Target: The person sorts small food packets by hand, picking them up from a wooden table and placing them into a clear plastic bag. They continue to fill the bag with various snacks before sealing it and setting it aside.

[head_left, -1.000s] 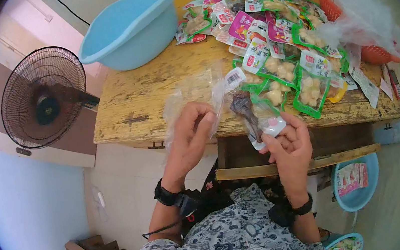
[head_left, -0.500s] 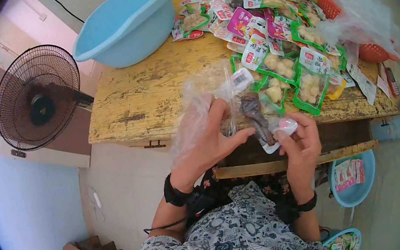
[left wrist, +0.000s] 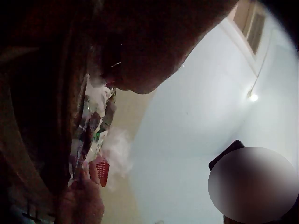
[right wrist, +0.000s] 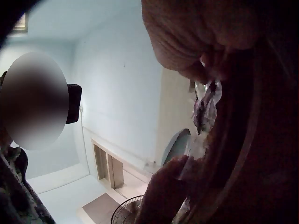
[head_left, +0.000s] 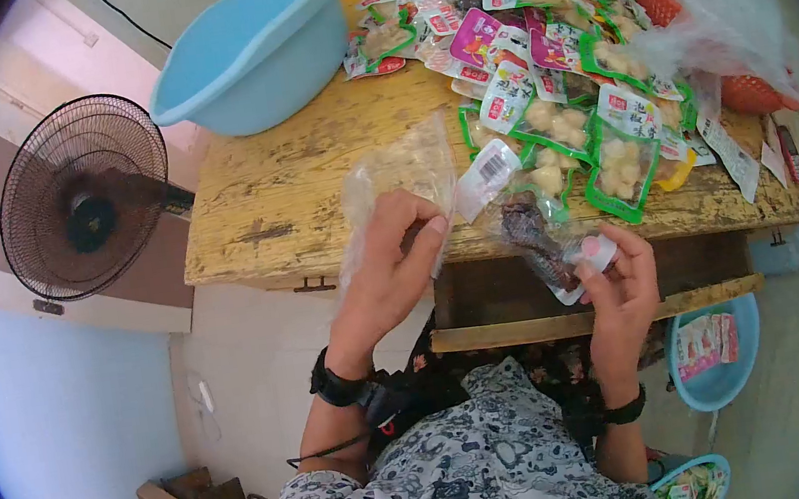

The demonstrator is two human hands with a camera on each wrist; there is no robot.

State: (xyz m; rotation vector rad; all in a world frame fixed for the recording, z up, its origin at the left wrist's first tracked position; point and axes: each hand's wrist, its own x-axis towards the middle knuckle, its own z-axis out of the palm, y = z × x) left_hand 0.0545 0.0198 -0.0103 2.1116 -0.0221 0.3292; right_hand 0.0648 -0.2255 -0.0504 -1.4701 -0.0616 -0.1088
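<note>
My left hand (head_left: 387, 269) pinches a clear plastic bag (head_left: 398, 164) between thumb and fingers at the table's front edge. In my right hand (head_left: 618, 296), thumb and fingers grip the lower end of a clear packet holding a dark brown drumstick-shaped piece (head_left: 534, 237), tilted over the open drawer. A white label with a barcode (head_left: 491, 175) lies between the bag and the packet's upper end. In the right wrist view the packet (right wrist: 205, 109) hangs from the fingers of the right hand (right wrist: 201, 42), and the left hand (right wrist: 163, 191) is beyond it.
A heap of sealed food packets (head_left: 546, 59) covers the table's back right, beside a red basket (head_left: 753, 94) under plastic bags. A blue basin (head_left: 264, 65) stands back left, a fan (head_left: 85, 200) beyond the table. An open drawer (head_left: 600, 317) juts out; blue tubs (head_left: 721, 389) are below right.
The right hand has moved right with the packet. The left hand reached toward the packet with its thumb spread, then drew back left, and its thumb and fingers have closed on the clear bag.
</note>
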